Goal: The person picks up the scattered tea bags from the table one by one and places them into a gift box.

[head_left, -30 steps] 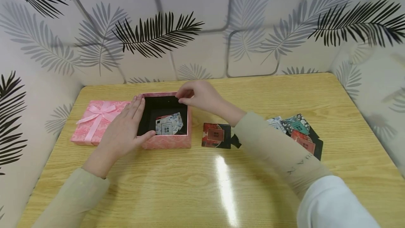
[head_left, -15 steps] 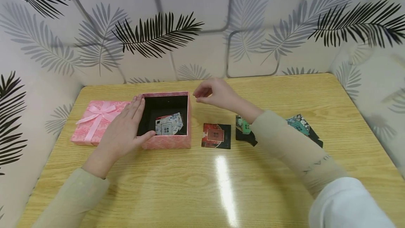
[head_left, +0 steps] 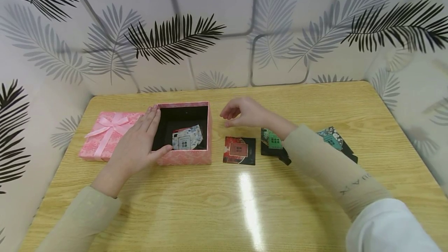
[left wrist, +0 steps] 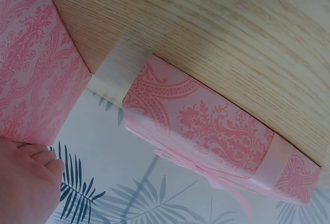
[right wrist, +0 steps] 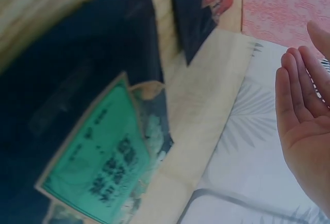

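An open pink box (head_left: 184,158) with a black lining stands on the wooden table (head_left: 224,205); a blue-white card (head_left: 187,137) lies inside it. My left hand (head_left: 140,143) rests flat against the box's left wall (left wrist: 31,74), thumb on the front rim. My right hand (head_left: 245,112) hovers empty with loosely curled fingers (right wrist: 301,105) just right of the box, above a red-and-black card (head_left: 239,150). A green-and-black card (head_left: 273,142) (right wrist: 98,172) lies beside my right forearm.
The pink lid (head_left: 105,133) with a ribbon bow (left wrist: 216,131) lies left of the box. More patterned cards (head_left: 332,140) are heaped at the right, partly behind my sleeve. Leaf-patterned walls enclose the table on three sides.
My right hand has drawn back from over the box's far rim to the right and lowered above the loose cards. The left hand has stayed against the box.
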`<move>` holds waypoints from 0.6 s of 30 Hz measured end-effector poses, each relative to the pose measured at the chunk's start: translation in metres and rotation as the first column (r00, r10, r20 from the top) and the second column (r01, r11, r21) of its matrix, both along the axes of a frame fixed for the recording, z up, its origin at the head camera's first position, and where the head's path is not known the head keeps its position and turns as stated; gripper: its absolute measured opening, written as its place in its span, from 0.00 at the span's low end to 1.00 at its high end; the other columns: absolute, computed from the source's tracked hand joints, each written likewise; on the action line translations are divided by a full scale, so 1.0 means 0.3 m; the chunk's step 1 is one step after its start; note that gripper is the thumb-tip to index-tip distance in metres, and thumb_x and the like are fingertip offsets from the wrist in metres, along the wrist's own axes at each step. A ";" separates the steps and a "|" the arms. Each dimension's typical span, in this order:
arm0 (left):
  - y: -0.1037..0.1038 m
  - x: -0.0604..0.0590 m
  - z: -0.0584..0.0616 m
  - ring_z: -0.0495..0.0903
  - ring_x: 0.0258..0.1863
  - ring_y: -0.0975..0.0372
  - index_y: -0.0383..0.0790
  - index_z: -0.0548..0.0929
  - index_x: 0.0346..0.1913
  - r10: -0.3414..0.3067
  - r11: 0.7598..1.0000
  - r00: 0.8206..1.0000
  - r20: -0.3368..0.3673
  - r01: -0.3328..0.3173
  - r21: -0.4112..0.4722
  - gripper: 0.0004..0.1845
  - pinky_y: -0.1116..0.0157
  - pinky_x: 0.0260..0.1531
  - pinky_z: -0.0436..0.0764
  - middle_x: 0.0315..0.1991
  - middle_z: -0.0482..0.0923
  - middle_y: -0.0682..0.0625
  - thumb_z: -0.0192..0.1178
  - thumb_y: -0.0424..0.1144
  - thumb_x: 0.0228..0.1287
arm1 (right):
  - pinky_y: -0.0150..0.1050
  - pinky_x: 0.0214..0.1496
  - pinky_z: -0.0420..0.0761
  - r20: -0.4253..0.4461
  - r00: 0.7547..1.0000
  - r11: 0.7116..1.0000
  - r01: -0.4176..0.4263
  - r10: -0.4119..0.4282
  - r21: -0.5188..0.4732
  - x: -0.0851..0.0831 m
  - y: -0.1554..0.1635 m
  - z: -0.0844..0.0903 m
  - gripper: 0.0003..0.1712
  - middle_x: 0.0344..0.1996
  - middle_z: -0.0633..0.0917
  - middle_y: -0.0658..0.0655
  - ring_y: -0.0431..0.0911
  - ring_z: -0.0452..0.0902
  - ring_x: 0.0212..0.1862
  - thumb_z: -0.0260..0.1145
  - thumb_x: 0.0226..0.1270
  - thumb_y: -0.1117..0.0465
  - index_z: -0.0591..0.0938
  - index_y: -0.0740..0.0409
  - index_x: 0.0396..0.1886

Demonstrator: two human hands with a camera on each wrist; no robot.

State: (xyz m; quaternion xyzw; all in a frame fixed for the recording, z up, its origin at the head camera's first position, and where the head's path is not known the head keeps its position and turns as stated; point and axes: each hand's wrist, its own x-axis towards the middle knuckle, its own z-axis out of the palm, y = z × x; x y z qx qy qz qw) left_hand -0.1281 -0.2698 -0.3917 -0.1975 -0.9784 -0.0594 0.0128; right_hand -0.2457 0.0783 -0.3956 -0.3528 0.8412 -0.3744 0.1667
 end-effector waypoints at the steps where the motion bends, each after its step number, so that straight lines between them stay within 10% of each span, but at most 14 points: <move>1: 0.000 0.000 -0.001 0.49 0.87 0.42 0.27 0.49 0.84 0.001 1.000 1.000 0.001 -0.001 0.000 0.55 0.43 0.84 0.57 0.87 0.45 0.34 0.62 0.60 0.71 | 0.46 0.59 0.88 0.007 1.000 1.000 -0.006 0.006 0.004 0.002 0.002 -0.004 0.18 0.49 0.90 0.65 0.52 0.87 0.49 0.78 0.66 0.66 0.88 0.68 0.53; 18: 0.001 0.004 0.002 0.47 0.87 0.42 0.27 0.48 0.85 0.003 1.000 1.000 0.008 -0.003 -0.001 0.55 0.44 0.85 0.56 0.87 0.44 0.34 0.61 0.61 0.73 | 0.44 0.59 0.88 0.059 0.996 0.992 -0.068 0.062 0.102 0.029 0.021 -0.071 0.21 0.49 0.90 0.60 0.51 0.86 0.50 0.81 0.62 0.63 0.88 0.64 0.53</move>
